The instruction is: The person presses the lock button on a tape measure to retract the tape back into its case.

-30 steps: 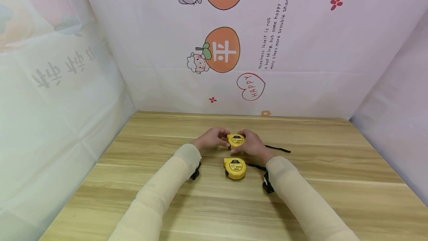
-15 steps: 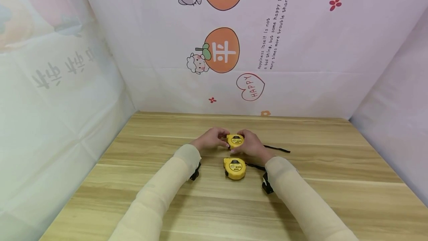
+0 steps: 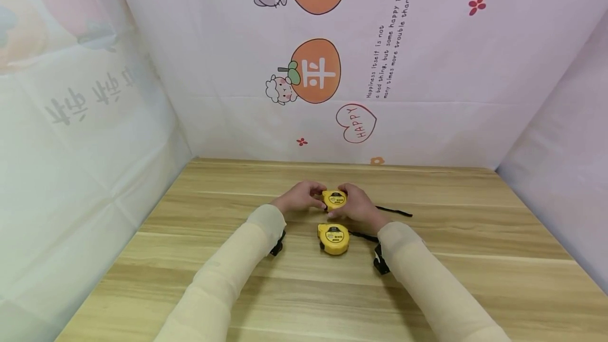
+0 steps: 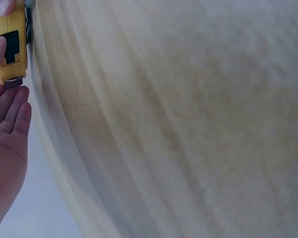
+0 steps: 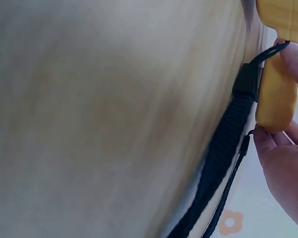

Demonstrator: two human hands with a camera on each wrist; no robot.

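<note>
Two yellow tape measures lie on the wooden table, one behind the other. My right hand [image 3: 359, 206] grips the far tape measure [image 3: 334, 199] between thumb and fingers at its right side. From the left, my left hand [image 3: 303, 197] holds the same case's other end. In the left wrist view, its thumb is at the black lock button [image 4: 11, 47], and the fingers [image 4: 12, 106] touch the metal tape end. The near tape measure [image 3: 334, 239] sits untouched in front of both hands. In the right wrist view, the held case [image 5: 277, 96] shows beneath the near one.
Black wrist straps trail right from both cases; the far strap [image 3: 396, 210] lies on the table [image 3: 304, 300], while the near strap [image 5: 223, 134] runs under the right wrist. A printed white sheet [image 3: 228, 78] hangs behind, with white sheets at both sides.
</note>
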